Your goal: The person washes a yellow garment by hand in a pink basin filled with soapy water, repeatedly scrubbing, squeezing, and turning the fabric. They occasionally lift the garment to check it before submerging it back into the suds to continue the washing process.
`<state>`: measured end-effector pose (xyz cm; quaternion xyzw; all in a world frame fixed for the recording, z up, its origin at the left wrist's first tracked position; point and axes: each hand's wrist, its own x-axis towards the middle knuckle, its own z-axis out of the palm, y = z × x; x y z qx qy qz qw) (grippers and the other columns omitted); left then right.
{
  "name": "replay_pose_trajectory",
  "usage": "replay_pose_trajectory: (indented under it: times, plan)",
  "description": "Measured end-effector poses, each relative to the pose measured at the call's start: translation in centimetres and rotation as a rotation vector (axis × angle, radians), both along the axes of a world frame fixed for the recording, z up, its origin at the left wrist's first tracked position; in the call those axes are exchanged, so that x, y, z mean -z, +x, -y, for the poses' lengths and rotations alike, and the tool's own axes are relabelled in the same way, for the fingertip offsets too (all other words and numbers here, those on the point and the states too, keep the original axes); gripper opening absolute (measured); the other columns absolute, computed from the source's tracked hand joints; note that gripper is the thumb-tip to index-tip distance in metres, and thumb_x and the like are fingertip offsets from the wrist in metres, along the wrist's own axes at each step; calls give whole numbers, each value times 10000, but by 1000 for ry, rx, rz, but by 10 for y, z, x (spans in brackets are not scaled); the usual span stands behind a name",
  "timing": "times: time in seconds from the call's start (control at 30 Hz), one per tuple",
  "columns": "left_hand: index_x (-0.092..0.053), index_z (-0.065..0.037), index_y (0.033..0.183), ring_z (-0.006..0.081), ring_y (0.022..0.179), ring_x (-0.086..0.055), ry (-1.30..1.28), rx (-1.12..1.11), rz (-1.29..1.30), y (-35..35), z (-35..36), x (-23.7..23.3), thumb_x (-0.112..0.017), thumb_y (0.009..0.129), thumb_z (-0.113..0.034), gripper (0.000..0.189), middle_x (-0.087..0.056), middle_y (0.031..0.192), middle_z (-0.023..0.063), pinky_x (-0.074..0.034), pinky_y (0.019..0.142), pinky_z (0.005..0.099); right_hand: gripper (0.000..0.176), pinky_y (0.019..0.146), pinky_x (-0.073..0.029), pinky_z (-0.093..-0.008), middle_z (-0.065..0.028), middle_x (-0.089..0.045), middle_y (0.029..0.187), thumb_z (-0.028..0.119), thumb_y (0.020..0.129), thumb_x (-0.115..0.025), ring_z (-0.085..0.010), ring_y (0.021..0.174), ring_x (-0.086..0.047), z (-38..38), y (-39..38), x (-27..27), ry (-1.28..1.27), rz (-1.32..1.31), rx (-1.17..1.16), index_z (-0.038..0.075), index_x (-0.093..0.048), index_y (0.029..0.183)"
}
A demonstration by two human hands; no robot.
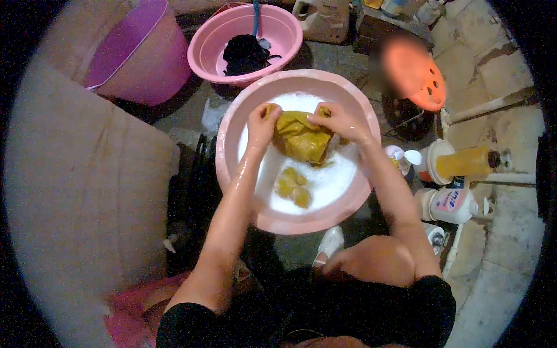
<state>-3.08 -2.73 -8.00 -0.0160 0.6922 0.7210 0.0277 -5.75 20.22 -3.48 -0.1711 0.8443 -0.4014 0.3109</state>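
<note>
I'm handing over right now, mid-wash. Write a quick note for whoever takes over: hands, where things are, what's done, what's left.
Left hand: shut on the left edge of the yellow cloth.
Right hand: shut on its right edge.
The cloth is bunched between both hands over the suds in the near pink basin. A yellow patch shows through the foam; cannot tell if it is the same cloth.
The far pink basin holds dark laundry. A white bottle lies on the floor at the right.
Done: cloth wet and soaped.
Left: not yet wrung or lifted out of the basin.
</note>
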Motion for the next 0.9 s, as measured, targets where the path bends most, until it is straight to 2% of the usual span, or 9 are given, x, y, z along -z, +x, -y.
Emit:
replay_pose_trajectory:
  times: [0.13, 0.23, 0.37, 0.53, 0.63, 0.7, 0.73, 0.83, 0.9]
  plan:
    - [-555, 31, 822, 337, 692, -546, -402, -472, -103, -21, -27, 56, -577, 867, -211, 248, -578, 744, 195, -432, 677, 403, 375, 678, -476, -457, -207, -629, 819, 368, 868, -563, -351, 716, -615, 37, -3, 101, 51, -583, 452, -7, -558, 876]
    - [-535, 53, 949, 455, 865, -530, -661, -541, -20, -11, -51, 102, -470, 929, -277, 337, -576, 902, 286, -399, 791, 485, 261, 743, -471, -497, -226, -614, 844, 256, 897, -478, -406, 817, -599, 65, 19, 113, 280, -443, 395, -3, -500, 920]
    - [-505, 61, 1158, 381, 1008, -532, -637, -607, -76, -12, -53, 190, -377, 960, -158, 322, -533, 1147, 273, -427, 867, 436, 162, 749, -483, -477, -194, -612, 816, 174, 871, -455, -378, 804, -614, 77, 19, 129, 270, -685, 296, 29, -521, 898]
    - [-556, 7, 1127, 300, 921, -548, -569, 64, 220, -11, -20, 159, -505, 867, -230, 355, -575, 1061, 177, -447, 829, 400, 205, 736, -489, -451, -209, -629, 876, 151, 863, -429, -368, 821, -621, 68, -26, 174, 242, -584, -106, 21, -572, 932]
    - [-587, -26, 1108, 252, 869, -558, -416, 249, 352, -23, 1, 133, -582, 811, -272, 386, -600, 1009, 119, -458, 806, 377, 234, 782, -481, -452, -217, -628, 937, 158, 855, -446, -370, 874, -616, 67, -34, 160, 109, -483, -59, 17, -561, 1003]
    - [-609, -24, 989, 245, 755, -580, -337, -22, 285, -54, 34, 217, -524, 863, -253, 275, -624, 902, 99, -475, 708, 388, 274, 796, -467, -471, -240, -617, 955, 174, 860, -453, -397, 901, -602, 71, -18, 98, 6, -375, 295, 23, -510, 1082]
    - [-601, -19, 973, 242, 751, -588, -53, -203, 294, -45, 24, 180, -483, 902, -267, 283, -624, 889, 92, -479, 692, 391, 304, 804, -460, -481, -251, -611, 964, 182, 862, -457, -410, 915, -595, 69, -10, 71, -36, -327, 462, 26, -484, 1122]
    - [-584, -9, 996, 239, 790, -593, 448, -230, 342, -6, 9, 114, -425, 956, -307, 340, -617, 900, 90, -487, 703, 397, 316, 809, -444, -451, -198, -605, 1001, 273, 865, -520, -374, 925, -583, 103, 73, 5, -211, -611, 69, 72, -519, 1109]
    - [-576, -3, 1035, 240, 833, -590, 664, -68, 394, 20, -8, 78, -407, 969, -332, 376, -608, 924, 96, -490, 730, 399, 272, 780, -451, -453, -187, -612, 960, 275, 860, -523, -365, 886, -590, 102, 63, 62, -309, -744, -23, 74, -548, 1043]
